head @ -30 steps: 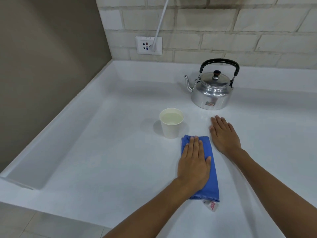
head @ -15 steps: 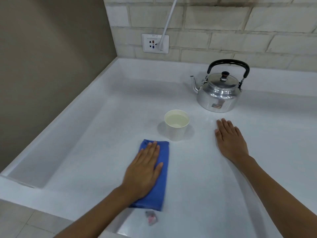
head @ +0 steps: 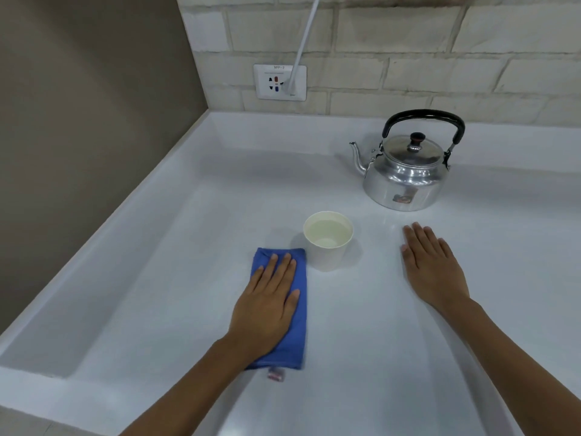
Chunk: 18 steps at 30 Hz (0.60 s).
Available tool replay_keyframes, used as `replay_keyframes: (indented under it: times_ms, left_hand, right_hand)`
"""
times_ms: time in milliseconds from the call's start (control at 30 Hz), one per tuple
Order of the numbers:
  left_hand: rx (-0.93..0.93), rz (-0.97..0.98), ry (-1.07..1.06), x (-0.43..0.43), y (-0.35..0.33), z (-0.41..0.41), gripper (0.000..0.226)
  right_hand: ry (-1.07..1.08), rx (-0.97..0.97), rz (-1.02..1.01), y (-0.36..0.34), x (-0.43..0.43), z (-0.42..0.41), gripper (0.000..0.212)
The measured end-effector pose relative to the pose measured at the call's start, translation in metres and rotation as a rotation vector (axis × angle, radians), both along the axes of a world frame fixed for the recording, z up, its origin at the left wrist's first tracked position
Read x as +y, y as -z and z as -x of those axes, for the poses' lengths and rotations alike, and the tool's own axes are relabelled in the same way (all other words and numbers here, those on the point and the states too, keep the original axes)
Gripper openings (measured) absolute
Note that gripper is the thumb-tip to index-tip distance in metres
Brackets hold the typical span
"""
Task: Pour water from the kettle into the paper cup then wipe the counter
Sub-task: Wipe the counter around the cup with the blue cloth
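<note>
Kettle is being left upright toward the back right of the white counter, lid on, black handle up, spout pointing left. Not being touched by anything. Paper cup is being kept out in front of it and a bit left, upright, with water showing inside. A folded blue cloth is being pressed flat onto the counter just beside the cup on its left by the left hand, palm down, fingers straight and together, so it's being pinned rather than gripped. Small tag is sticking out at the cloth's near edge. The right hand is being rested flat on the bare counter, fingers spread open, nothing being held, near the kettle and right of the cup, apart from both. A wall socket with a white cord plugged in is being shown on the brick wall behind.
</note>
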<state>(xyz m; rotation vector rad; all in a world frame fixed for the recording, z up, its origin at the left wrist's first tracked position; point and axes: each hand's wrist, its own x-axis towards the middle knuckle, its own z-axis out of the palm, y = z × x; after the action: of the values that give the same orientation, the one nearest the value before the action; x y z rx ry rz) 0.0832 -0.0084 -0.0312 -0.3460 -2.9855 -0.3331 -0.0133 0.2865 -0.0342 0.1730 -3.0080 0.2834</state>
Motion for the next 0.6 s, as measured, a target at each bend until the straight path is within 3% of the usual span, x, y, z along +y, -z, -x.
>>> replay_keyframes:
  times_ms: [100,367,500,600]
  left_hand:
    - [0.009,0.017,0.053,-0.021,-0.004,0.012,0.056]
    - [-0.124,-0.006,-0.15,-0.03,-0.013,0.12,0.053]
    - [-0.15,0.022,0.049,0.002,-0.011,0.14,0.059]
    - [-0.121,-0.065,0.21,0.003,-0.006,0.138,0.06]
  right_hand:
    - [0.005,-0.011,-0.002,0.0,0.0,0.0,0.05]
    - [0.028,-0.016,-0.002,-0.002,-0.003,0.002,0.05]
    - [0.027,-0.022,0.003,-0.003,-0.002,0.002,0.05]
    - [0.026,-0.023,0.0,-0.004,-0.002,0.001,0.052]
